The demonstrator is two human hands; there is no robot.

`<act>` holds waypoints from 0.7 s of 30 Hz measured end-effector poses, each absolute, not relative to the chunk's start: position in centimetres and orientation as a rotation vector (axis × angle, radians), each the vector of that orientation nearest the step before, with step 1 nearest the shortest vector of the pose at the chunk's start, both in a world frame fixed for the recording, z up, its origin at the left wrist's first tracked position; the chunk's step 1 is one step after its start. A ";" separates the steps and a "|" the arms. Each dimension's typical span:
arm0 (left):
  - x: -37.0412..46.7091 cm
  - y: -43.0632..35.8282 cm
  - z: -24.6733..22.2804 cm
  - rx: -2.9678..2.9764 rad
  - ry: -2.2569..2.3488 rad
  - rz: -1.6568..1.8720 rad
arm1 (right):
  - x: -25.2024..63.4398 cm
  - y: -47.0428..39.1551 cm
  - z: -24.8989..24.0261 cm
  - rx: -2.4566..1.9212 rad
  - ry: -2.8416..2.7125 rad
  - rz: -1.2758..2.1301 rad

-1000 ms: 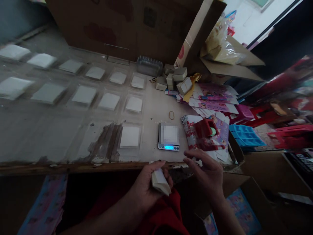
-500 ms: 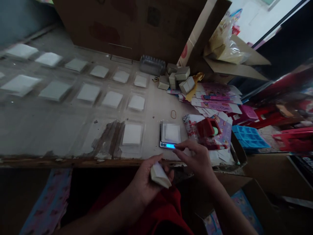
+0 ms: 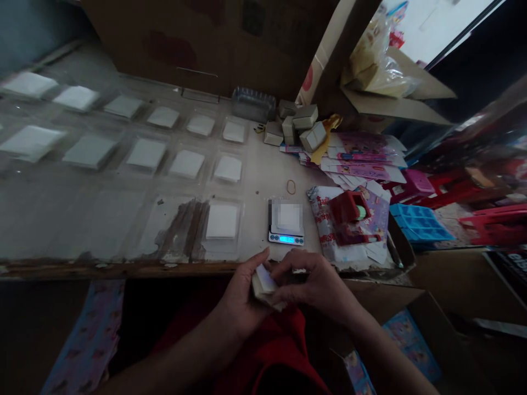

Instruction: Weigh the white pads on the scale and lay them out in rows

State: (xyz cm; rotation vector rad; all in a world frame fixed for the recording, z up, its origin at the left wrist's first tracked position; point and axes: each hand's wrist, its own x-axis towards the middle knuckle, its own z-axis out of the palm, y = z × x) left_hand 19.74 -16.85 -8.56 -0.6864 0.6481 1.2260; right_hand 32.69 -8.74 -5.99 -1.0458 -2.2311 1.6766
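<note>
My left hand (image 3: 242, 293) holds a small stack of white paper sheets (image 3: 263, 282) just below the table's front edge. My right hand (image 3: 315, 282) has its fingertips pinched on the top of that same stack. Right above the hands, a small digital scale (image 3: 285, 225) with a lit blue display stands on the table, with a white sheet on its platform. To the left of the scale lies a white square stack in a clear plastic tray (image 3: 221, 222).
Rows of white stacks in clear trays (image 3: 144, 153) cover the worn table (image 3: 82, 219) to the left. Small white boxes (image 3: 302, 129), pink printed sheets (image 3: 362, 159), a rubber band (image 3: 291, 187), a red tape dispenser (image 3: 348, 211), a blue tray (image 3: 415, 225) and cardboard boxes (image 3: 230, 38) crowd the right and back.
My right hand reached up to the scale, then drew back down to the paper stack in my left hand and now pinches it. The left hand stayed nearly still.
</note>
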 end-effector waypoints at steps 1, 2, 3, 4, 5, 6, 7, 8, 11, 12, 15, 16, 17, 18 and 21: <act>19.9 -16.9 -9.0 -0.643 0.637 1.209 | 32.7 -8.7 -6.0 -1.082 -2.177 1.745; 20.0 -17.0 -9.5 -0.601 0.624 1.191 | 32.8 -8.7 -6.0 -1.115 -2.110 1.823; 20.2 -17.0 -9.9 -0.573 0.610 1.177 | 32.9 -8.6 -6.0 -1.146 -2.033 1.906; 20.3 -17.1 -10.3 -0.564 0.598 1.173 | 33.1 -8.6 -6.1 -1.172 -1.954 1.984; 20.4 -17.1 -10.6 -0.568 0.589 1.170 | 33.2 -8.5 -6.2 -1.190 -1.881 2.055; 20.5 -17.1 -10.9 -0.579 0.585 1.167 | 33.4 -8.4 -6.4 -1.209 -1.816 2.109; 20.6 -17.2 -11.0 -0.588 0.586 1.162 | 33.6 -8.3 -6.6 -1.234 -1.763 2.147; 20.6 -17.2 -11.1 -0.590 0.584 1.160 | 33.9 -8.1 -6.8 -1.260 -1.729 2.159; 20.7 -17.2 -11.0 -0.570 0.572 1.152 | 34.6 -7.6 -7.4 -1.274 -1.753 2.074; 20.7 -17.1 -10.9 -0.565 0.565 1.159 | 34.9 -7.4 -7.5 -1.244 -1.788 2.027; 20.9 -17.0 -10.8 -0.586 0.539 1.196 | 35.4 -7.0 -7.7 -1.108 -1.883 1.899; 20.9 -16.9 -10.7 -0.595 0.531 1.204 | 35.5 -7.0 -7.7 -1.084 -1.898 1.867; 21.0 -16.9 -10.7 -0.600 0.525 1.205 | 35.5 -7.0 -7.8 -1.078 -1.907 1.841; 21.0 -16.8 -10.7 -0.600 0.527 1.198 | 35.5 -7.0 -7.8 -1.085 -1.907 1.832; 21.0 -16.8 -10.5 -0.593 0.583 1.183 | 35.4 -7.2 -7.8 -1.137 -1.861 1.883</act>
